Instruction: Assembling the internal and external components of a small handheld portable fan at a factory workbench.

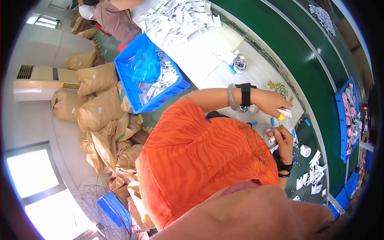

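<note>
My left hand [271, 102], with a bangle and a black strap at its wrist, reaches over the white worktable [218, 71]. Its fingertips are closed on a small white plastic part [284, 112]. A yellow piece [281, 117] shows just under these fingers; whether it is joined to the part I cannot tell. Nearer the table's right end is my right hand [285, 141], also wearing a black strap, its fingers curled in a pinch. A small brownish piece [279, 129] shows at its fingertips. Beside them lies a white cylindrical bit [272, 139], partly hidden by the fingers.
A green conveyor [308, 56] runs beyond the table, with a blue crate [343, 120] of pink and grey parts. White plastic parts [180, 18] are heaped at the far end. A blue bin [142, 108] and brown sacks [98, 114] stand left. Another person [116, 20] sits at upper left.
</note>
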Available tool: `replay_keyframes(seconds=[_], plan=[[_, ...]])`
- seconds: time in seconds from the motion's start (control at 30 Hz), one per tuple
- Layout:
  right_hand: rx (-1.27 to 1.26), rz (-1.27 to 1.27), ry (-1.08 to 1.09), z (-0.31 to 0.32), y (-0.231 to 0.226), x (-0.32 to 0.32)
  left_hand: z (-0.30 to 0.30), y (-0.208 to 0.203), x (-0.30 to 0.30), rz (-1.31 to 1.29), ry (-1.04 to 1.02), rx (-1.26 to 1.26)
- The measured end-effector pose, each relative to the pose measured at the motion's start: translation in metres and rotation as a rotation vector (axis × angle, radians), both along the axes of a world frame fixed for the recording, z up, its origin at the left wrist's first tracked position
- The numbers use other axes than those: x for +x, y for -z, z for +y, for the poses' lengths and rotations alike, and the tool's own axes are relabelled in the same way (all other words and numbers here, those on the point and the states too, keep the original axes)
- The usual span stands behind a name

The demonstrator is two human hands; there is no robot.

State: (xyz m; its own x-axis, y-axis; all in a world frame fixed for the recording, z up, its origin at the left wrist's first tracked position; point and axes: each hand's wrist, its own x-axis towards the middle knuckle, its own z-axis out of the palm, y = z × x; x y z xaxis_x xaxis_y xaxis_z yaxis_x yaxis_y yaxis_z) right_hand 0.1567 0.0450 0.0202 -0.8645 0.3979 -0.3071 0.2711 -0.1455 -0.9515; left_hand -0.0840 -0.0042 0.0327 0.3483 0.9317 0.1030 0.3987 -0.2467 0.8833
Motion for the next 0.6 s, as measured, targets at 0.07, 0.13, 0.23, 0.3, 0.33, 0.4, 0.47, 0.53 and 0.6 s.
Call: replay_keyframes(seconds=[0.07,0.13,0.23,0.3,0.33,0.4,0.47,0.53,0.6], plan=[[0.005,-0.017,0.110,-0.004,-0.005,0.006,-0.004,0.002,-0.001,-0.003,0.004,-0.065],[-0.142,0.101,0.128,0.000,0.005,0.013,-0.008,0.001,-0.001,-0.008,0.025,-0.128],[-0.273,0.223,0.197,0.002,0.017,0.021,-0.015,-0.005,0.004,-0.073,0.037,-0.227],[-0.142,0.138,0.121,0.006,0.023,0.021,-0.017,0.004,0.005,-0.095,0.007,-0.173],[-0.132,0.125,0.157,0.006,0.017,0.023,-0.017,0.006,0.009,-0.108,0.044,-0.168],[0.014,-0.132,0.096,0.001,0.002,0.015,-0.017,0.009,0.012,-0.028,-0.027,0.031],[0.305,-0.132,0.191,-0.007,-0.004,0.008,-0.014,0.007,0.017,-0.043,-0.055,-0.005],[0.856,-0.112,0.310,-0.010,-0.004,0.005,-0.009,0.026,0.027,0.002,-0.239,0.056],[1.149,0.010,0.441,-0.011,0.003,0.000,-0.015,0.010,0.029,-0.374,-0.274,-0.463]])
